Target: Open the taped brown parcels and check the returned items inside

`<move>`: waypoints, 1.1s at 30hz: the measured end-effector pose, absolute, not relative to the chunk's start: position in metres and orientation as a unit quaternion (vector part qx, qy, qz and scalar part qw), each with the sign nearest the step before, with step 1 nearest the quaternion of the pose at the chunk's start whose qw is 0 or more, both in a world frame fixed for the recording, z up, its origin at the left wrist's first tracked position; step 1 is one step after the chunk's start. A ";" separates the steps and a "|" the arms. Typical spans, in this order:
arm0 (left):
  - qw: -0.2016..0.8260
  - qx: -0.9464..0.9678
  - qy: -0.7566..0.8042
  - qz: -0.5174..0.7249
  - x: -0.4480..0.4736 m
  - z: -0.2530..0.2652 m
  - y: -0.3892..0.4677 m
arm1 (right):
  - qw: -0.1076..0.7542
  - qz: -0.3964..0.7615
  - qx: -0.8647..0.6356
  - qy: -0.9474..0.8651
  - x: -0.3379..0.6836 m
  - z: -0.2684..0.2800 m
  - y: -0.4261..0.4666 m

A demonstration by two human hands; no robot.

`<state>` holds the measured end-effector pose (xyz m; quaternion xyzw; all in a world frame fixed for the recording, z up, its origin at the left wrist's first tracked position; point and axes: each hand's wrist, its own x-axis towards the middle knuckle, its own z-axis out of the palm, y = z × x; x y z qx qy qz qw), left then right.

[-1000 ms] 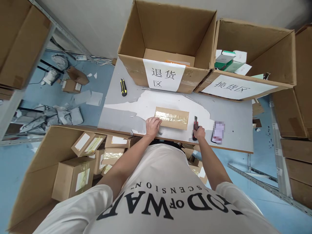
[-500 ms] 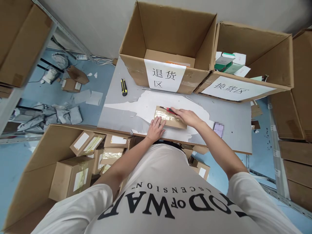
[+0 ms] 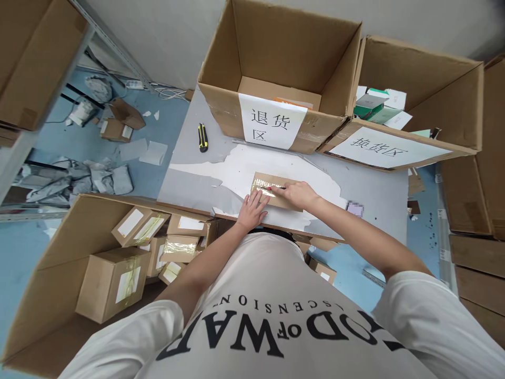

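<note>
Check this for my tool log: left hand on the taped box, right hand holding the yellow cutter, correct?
Not the yellow cutter: the head view shows it on the table. Left hand on the taped box, right hand holding a red-marked cutter.

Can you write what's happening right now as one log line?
Left hand: on box | Right hand: holds red cutter at tape | Yellow cutter: on table
</note>
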<state>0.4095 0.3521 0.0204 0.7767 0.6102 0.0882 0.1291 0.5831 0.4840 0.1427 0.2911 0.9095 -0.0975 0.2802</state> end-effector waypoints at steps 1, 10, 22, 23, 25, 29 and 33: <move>0.131 0.776 0.611 0.087 0.409 0.020 0.352 | 0.287 -0.095 0.293 0.907 0.587 0.144 0.483; 0.140 0.758 0.635 0.046 0.414 0.025 0.355 | 0.348 -0.061 0.338 0.872 0.690 0.163 0.480; 0.139 0.754 0.641 0.039 0.417 0.054 0.368 | 0.064 -0.249 0.527 0.810 0.773 0.129 0.439; 0.141 0.754 0.640 0.039 0.417 0.058 0.374 | 0.018 -0.300 0.564 0.770 0.775 0.119 0.431; 0.145 0.762 0.630 0.039 0.418 0.064 0.390 | -0.060 -0.403 0.612 0.678 0.770 0.099 0.415; 0.143 0.792 0.592 0.024 0.419 0.069 0.423 | -0.180 -0.514 0.632 0.551 0.745 0.067 0.394; 0.156 0.805 0.572 -0.012 0.418 0.065 0.438 | -0.230 -0.559 0.624 0.495 0.729 0.055 0.386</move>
